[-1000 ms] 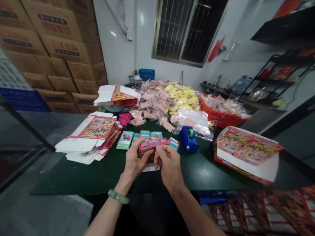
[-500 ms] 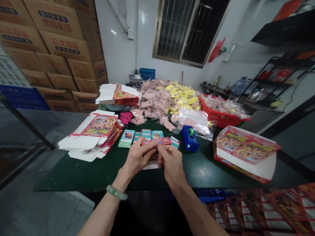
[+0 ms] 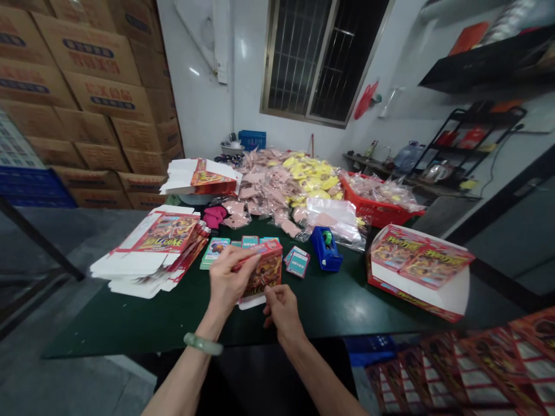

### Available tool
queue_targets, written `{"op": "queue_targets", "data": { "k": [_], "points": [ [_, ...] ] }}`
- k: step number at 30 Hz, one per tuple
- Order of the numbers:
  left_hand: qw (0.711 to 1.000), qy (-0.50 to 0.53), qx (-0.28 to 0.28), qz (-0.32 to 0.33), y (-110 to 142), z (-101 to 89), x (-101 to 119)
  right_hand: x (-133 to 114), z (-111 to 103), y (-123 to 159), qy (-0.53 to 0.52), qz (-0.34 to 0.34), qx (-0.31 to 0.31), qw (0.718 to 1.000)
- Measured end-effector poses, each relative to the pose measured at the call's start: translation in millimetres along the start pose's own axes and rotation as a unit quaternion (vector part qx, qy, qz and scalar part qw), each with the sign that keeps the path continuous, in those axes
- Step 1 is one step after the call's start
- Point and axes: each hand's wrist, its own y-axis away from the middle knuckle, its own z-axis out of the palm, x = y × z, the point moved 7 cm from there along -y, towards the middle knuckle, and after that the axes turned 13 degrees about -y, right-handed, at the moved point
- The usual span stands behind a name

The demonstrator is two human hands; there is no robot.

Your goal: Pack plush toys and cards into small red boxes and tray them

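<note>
The left hand [image 3: 232,276] grips a red printed box [image 3: 265,271] by its upper end while the right hand [image 3: 281,309] touches its lower edge, with cards [image 3: 298,263] and a blue tape dispenser [image 3: 326,249] nearby on the green table [image 3: 342,306]

The left grip [image 3: 232,276] covers the near left part of the small red box [image 3: 265,271], and the right grip [image 3: 280,309] hides its lower right corner. Beyond both grips, the box blocks parts of the cards [image 3: 250,241] behind it. Far left of the grips, the brown cartons [image 3: 104,58] run past the top and left edges. Right of and nearer than the grips, the red packages [image 3: 494,364] are cut off by the frame. The print on the cards is too small to read.
</note>
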Motion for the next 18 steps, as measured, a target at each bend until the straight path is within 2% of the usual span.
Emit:
{"op": "queue_targets", "data": {
  "k": [2,4,5,7,8,10,12,14,16,17,18],
  "points": [
    [0.995,0.036,0.066,-0.069,2.3,-13.8,-15.3,-12.7,-7.9,3.1,0.007,-0.031,0.012,0.999],
    [0.965,0.134,0.125,-0.189,14.4,-21.6,-37.5,-33.5,-9.1,7.5,0.010,-0.085,-0.004,0.996],
    [0.938,0.193,0.136,-0.255,24.5,-19.7,-48.5,-45.0,-7.3,9.6,0.011,-0.114,-0.024,0.993],
    [0.886,0.273,0.117,-0.357,47.7,-9.3,-63.6,-68.7,-3.6,12.6,0.028,-0.174,-0.059,0.983],
    [0.881,0.273,0.093,-0.376,57.2,-5.7,-66.7,-80.8,-2.3,13.0,0.054,-0.204,-0.069,0.975],
    [0.912,0.199,0.035,-0.358,67.6,-6.2,-66.4,-106.6,0.7,13.4,0.144,-0.283,-0.075,0.945],
    [0.961,0.058,0.005,-0.270,63.8,-17.5,-55.7,-129.9,11.1,17.3,0.252,-0.366,-0.105,0.889],
    [0.986,-0.053,-0.016,-0.157,51.4,-26.6,-36.2,-142.4,31.1,26.3,0.336,-0.416,-0.194,0.822],
    [0.989,-0.072,-0.100,-0.086,40.0,-20.7,-20.7,-144.3,54.4,39.0,0.369,-0.419,-0.332,0.760],
    [0.981,-0.056,-0.169,-0.079,38.0,-12.5,-17.5,-144.7,63.5,42.5,0.362,-0.405,-0.391,0.743],
    [0.968,-0.034,-0.231,-0.090,39.0,-4.7,-17.3,-147.5,69.4,39.8,0.344,-0.387,-0.420,0.746]
  ]
}}
